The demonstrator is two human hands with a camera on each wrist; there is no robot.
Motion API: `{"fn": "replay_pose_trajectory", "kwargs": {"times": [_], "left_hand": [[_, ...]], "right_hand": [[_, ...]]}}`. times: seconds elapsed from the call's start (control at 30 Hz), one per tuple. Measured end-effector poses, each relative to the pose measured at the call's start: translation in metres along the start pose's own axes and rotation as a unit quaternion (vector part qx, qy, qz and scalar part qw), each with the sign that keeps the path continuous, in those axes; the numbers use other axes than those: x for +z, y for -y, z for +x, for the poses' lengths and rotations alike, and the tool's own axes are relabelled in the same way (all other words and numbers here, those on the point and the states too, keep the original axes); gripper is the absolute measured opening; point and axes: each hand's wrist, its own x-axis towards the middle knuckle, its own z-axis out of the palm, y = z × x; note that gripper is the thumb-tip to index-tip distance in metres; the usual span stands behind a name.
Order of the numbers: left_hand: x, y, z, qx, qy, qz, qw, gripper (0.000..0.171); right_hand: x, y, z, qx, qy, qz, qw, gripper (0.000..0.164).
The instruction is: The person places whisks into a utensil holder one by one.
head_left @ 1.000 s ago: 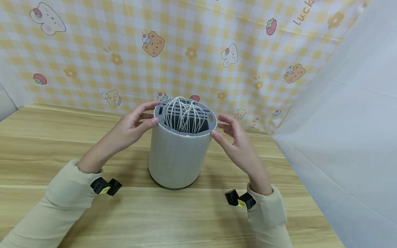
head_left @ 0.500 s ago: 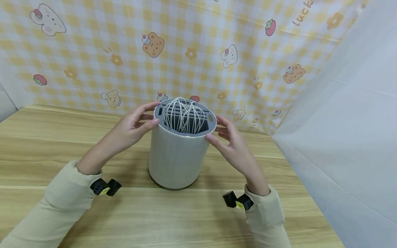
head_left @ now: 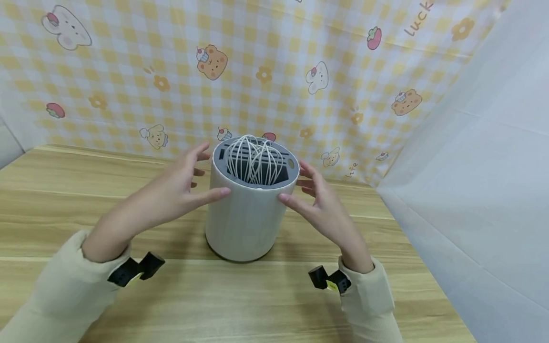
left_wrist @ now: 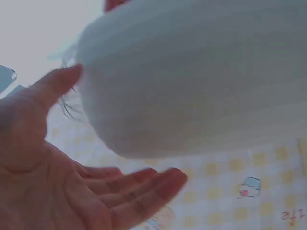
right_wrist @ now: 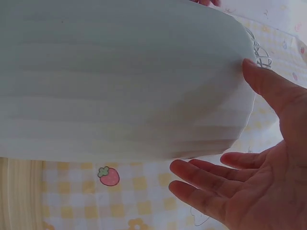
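Note:
A tall off-white knife and utensil holder (head_left: 244,224) stands upright on the table in the head view. Its grey slotted top (head_left: 220,166) has white whisk wires (head_left: 257,164) bulging up from it. At the holder's left, my left hand (head_left: 171,190) is spread. Its thumb lies over the front wall just below the rim, and its fingers are apart from the side, as the left wrist view shows. My right hand (head_left: 321,205) is at the other side, thumb at the front wall below the rim and relaxed fingers along the right side near the top.
The wood-grain table (head_left: 240,305) runs under the holder. Behind it hangs a yellow checked cloth (head_left: 266,105) with cartoon prints. A white sheet (head_left: 480,166) slopes along the right side. Each sleeve cuff carries a small black camera, such as the left one (head_left: 136,269).
My left fingers have come off the rim and spread, while the left thumb slid down onto the front wall. The right hand closed in, its thumb shifting left along the front. The holder stayed put.

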Motion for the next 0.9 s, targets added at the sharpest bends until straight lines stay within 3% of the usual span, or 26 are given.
{"fn": "replay_pose_trajectory", "kwargs": {"times": [0.2,0.53,0.9], "left_hand": [[0.009,-0.009,-0.007,-0.035,0.001,0.037,0.9987,0.103],[0.018,-0.010,-0.007,-0.038,-0.005,0.032,0.9987,0.101],[0.017,-0.008,-0.006,-0.026,-0.006,0.030,0.9992,0.097]], "right_hand": [[0.001,0.001,-0.002,0.010,0.016,-0.012,1.000,0.086],[0.004,0.006,-0.003,0.039,0.025,-0.035,0.998,0.101],[0.007,0.007,-0.003,0.042,0.025,-0.040,0.998,0.103]]}}
